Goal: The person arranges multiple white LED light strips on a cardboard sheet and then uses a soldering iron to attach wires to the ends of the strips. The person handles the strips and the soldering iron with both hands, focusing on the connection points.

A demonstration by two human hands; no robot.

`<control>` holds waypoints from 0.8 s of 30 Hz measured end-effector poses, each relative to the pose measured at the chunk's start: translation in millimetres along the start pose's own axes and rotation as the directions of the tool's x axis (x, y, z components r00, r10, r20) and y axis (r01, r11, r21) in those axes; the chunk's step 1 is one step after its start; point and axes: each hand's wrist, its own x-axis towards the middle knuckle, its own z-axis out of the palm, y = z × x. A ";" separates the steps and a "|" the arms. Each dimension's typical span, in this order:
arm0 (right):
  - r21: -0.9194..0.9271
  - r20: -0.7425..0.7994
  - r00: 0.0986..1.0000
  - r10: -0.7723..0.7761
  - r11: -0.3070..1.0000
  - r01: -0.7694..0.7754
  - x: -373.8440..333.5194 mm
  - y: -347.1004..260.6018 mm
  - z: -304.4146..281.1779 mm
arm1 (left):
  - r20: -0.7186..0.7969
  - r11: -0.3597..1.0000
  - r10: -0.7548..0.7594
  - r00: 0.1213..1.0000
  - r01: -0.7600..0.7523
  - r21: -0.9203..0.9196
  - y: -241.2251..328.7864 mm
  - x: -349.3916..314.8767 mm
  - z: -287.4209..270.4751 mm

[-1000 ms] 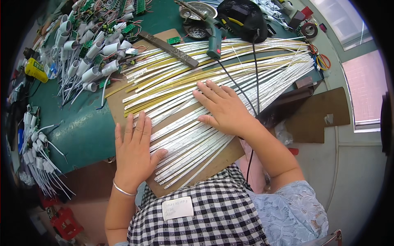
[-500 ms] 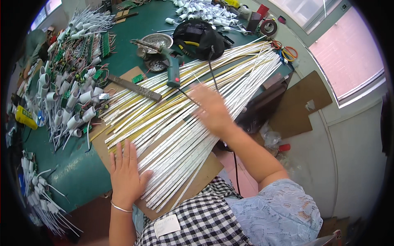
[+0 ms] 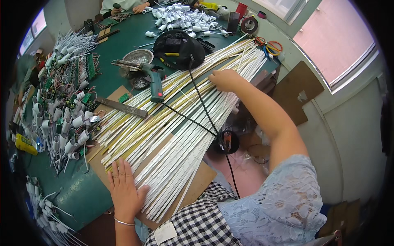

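Observation:
My left hand [image 3: 126, 189] lies flat with fingers spread at the near left ends of long thin strips [image 3: 180, 160], partly on the brown cardboard [image 3: 158, 213] beneath them. The strips are mostly white, with yellow ones [image 3: 135, 135] among them, fanned diagonally across the green table. Over the far right part of the bundle is my right hand [image 3: 225, 80], its fingers curled together down at the strips. Its fingertips are hidden, so what they pinch cannot be made out. A green glue gun [image 3: 156, 87] and a dark metal bar [image 3: 122, 107] lie across the bundle.
A heap of white sockets and green circuit boards [image 3: 67, 123] covers the left side. Behind the strips are a black mesh cap [image 3: 178, 49], a metal bowl [image 3: 138, 57] and scissors [image 3: 274, 48]. A black cable [image 3: 201, 102] crosses the strips. A co-worker's hand [image 3: 140, 7] shows at the far edge.
My right hand has moved farther out along the strips, and its fingers have curled in. My left hand stays flat in place. The view has shifted, bringing a co-worker's hands into sight.

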 end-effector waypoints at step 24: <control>0.400 -0.108 0.743 0.661 0.713 -0.576 -16.7 -0.1 34.0 | 0.032 0.994 0.006 0.999 -0.010 0.107 -2.1 1.3 1.7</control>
